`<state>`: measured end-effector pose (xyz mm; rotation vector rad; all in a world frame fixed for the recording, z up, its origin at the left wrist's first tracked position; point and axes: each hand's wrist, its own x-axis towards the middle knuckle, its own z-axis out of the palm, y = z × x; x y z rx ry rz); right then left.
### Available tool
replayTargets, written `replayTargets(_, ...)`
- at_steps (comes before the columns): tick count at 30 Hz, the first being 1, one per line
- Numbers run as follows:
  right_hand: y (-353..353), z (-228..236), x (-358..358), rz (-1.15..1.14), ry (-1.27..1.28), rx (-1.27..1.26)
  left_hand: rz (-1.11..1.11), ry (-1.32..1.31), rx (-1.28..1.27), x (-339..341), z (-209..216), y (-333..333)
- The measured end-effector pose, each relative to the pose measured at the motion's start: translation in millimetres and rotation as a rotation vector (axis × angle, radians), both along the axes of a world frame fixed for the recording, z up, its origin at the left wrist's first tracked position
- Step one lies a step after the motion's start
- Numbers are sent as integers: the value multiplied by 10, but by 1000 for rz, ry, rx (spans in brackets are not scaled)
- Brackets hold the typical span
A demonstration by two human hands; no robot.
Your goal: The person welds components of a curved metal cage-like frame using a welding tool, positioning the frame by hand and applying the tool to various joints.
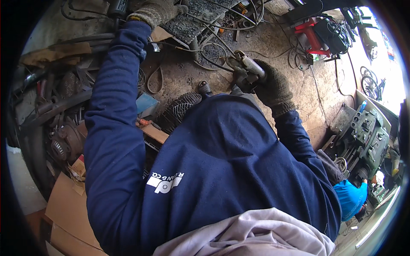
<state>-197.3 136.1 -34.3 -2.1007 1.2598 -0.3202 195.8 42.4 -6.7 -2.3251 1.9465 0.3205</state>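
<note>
My left hand (pixel 156 13), in a knitted work glove, lies at the top beside a rough grey metal slab (pixel 194 19). One digit sticks out over the slab's edge; the other fingers are cut off by the rim of the picture. A dark cylindrical tool (pixel 117 7) stands just left of that wrist. Lower and to the right, my gloved right hand (pixel 273 85) is closed around a worn grey metal hand tool (pixel 252 68). Its exact kind is unclear. A dark cable (pixel 213 64) runs up to the left from around this tool.
Cables and loops of wire lie on the brown floor (pixel 311 98). A red machine (pixel 309 36) stands at upper right, a green-grey machine (pixel 367 132) at far right. A person in a blue shirt (pixel 350 198) is beyond. Scrap metal (pixel 64 141) and cardboard (pixel 70 209) crowd the left.
</note>
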Motion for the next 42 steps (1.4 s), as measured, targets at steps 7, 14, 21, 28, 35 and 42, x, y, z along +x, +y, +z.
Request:
replayTargets(7, 28, 94, -1, -8, 74, -67, -73, 77, -91, -12, 8, -37)
replayTargets(14, 0, -54, -134, 114, 155, -248, -222, 207, -62, 155, 155, 61)
replayTargets(21, 4, 251, 88, 94, 316, -149, -210, 203, -68, 230, 136, 59)
replayTargets(28, 38, -64, -92, 207, 253, -292, -222, 216, -64, 239, 185, 49)
replayTargets(35, -26, 88, -1, 198, 303, -221, -224, 217, -57, 228, 180, 62)
replayTargets(42, 12, 90, -15, 146, 207, -197, -219, 222, -46, 243, 150, 64)
